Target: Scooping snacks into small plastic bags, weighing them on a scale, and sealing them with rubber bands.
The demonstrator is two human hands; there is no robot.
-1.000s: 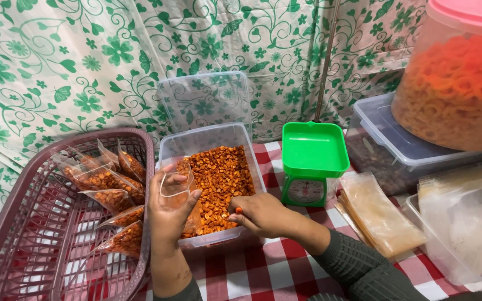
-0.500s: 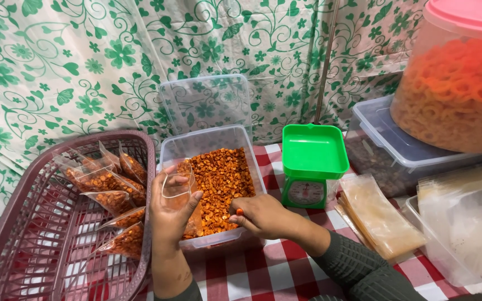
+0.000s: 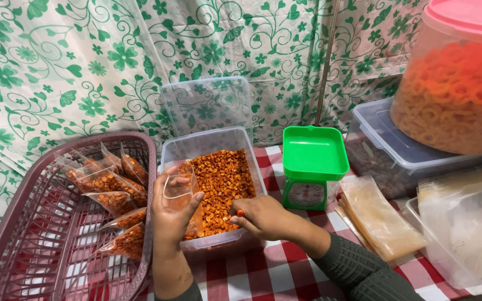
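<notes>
My left hand (image 3: 171,214) holds a small clear plastic bag (image 3: 178,184) upright with its mouth open, over the left side of a clear plastic tub (image 3: 207,144) filled with orange fried snack pieces (image 3: 222,184). My right hand (image 3: 263,216) rests inside the tub at its near right corner, fingers pinched on a few snack pieces. The tub's clear lid (image 3: 207,103) leans upright behind it against the curtain.
A maroon basket (image 3: 40,245) at left holds several filled snack bags (image 3: 104,187). A green kitchen scale (image 3: 313,167) stands right of the tub. Empty clear bags (image 3: 377,220) lie further right, beside lidded containers (image 3: 391,147) and a big jar of orange rings (image 3: 456,95).
My right hand has slid a little nearer within the tub's near right corner and pinched some pieces. The left hand keeps the bag in the same place.
</notes>
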